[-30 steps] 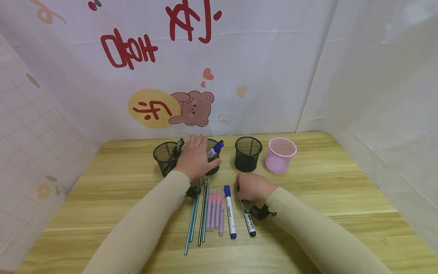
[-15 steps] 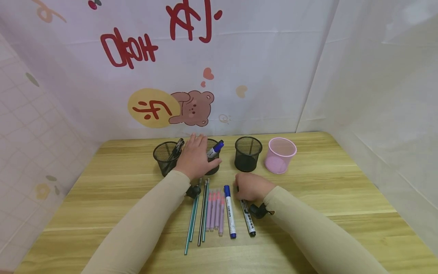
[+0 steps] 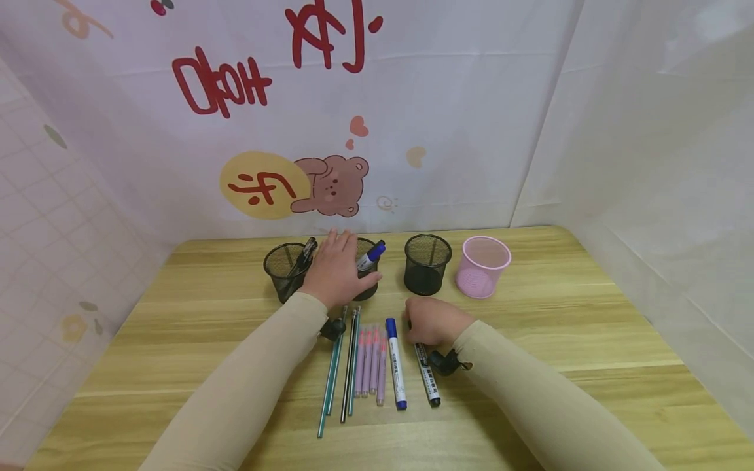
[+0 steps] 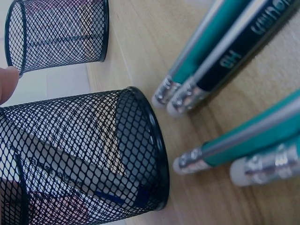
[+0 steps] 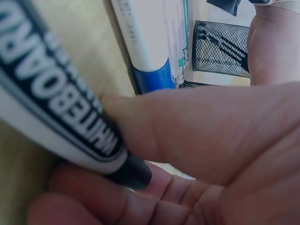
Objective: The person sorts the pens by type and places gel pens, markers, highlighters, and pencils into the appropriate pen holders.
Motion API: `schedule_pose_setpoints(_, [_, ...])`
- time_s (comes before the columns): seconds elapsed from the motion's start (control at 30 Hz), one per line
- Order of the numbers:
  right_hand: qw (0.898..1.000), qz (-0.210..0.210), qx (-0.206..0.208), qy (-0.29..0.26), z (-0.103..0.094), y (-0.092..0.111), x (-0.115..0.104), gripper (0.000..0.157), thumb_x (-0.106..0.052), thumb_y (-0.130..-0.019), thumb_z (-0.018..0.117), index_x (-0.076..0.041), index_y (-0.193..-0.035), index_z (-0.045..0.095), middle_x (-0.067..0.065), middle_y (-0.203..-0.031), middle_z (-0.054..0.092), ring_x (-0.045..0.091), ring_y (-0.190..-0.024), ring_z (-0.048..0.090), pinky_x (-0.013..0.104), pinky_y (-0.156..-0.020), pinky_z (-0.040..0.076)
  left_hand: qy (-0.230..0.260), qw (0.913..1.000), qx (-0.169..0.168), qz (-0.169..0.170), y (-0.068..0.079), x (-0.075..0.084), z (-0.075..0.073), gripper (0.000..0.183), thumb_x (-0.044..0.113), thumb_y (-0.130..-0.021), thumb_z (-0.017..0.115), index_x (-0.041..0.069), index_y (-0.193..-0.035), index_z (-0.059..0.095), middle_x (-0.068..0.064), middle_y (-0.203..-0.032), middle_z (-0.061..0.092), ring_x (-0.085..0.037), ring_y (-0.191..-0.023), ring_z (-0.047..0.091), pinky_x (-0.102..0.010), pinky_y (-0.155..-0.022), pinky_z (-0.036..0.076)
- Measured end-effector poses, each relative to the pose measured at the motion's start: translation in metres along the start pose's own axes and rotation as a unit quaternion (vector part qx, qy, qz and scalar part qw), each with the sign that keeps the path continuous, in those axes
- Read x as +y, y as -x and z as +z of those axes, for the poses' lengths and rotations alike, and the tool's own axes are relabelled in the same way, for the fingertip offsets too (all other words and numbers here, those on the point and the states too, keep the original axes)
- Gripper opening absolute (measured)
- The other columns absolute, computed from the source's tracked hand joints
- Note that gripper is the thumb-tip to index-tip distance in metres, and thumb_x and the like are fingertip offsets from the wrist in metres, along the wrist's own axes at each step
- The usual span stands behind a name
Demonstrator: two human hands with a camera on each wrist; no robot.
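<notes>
My right hand (image 3: 434,320) pinches the black cap end of a whiteboard marker (image 5: 70,93) between thumb and fingers; the marker (image 3: 429,379) lies along the table. A blue-capped marker (image 3: 396,366) lies just left of it. My left hand (image 3: 334,271) lies against the second black mesh pen cup (image 4: 84,145), fingers extended and thumb spread to the right, partly hiding the cup. A blue-capped marker (image 3: 370,258) and a dark-tipped one lean inside that cup. The leftmost mesh cup (image 3: 281,265) holds black pens (image 3: 304,254).
Several green and dark pencils (image 3: 332,379) and several pink pens (image 3: 374,366) lie on the wooden table (image 3: 177,340) before the cups. A third black mesh cup (image 3: 425,268) and a pink mesh cup (image 3: 480,271) stand at the back right. A printed cloth (image 3: 459,98) hangs behind.
</notes>
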State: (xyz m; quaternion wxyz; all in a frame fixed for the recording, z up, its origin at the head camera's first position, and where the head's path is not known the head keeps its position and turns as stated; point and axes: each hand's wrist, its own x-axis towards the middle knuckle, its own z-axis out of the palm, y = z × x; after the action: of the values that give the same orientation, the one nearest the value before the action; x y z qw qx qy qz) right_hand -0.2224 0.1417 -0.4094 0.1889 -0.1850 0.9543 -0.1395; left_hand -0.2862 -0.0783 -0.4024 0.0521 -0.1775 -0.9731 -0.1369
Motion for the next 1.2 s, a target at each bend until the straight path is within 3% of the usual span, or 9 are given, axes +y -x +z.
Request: schedule_pose_setpoints(1.2, [1.000, 0.000, 0.000, 0.005, -0.0007, 0.0001, -0.0006, 0.013, -0.007, -0.082, 0.073, -0.009, -0.081, 0.060, 0.001, -0.073, 0.052, 0.018, -0.063, 0.050, 0.030, -0.056, 0.037, -0.004, 1.0000, -0.001, -0.003, 0.0019, 0.0035, -0.0046, 0.102, 0.073, -0.095, 0.058, 0.004, -0.164, 0.031, -0.019, -0.172, 0.030, -0.042, -0.164, 0.013, -0.055, -0.134, 0.013])
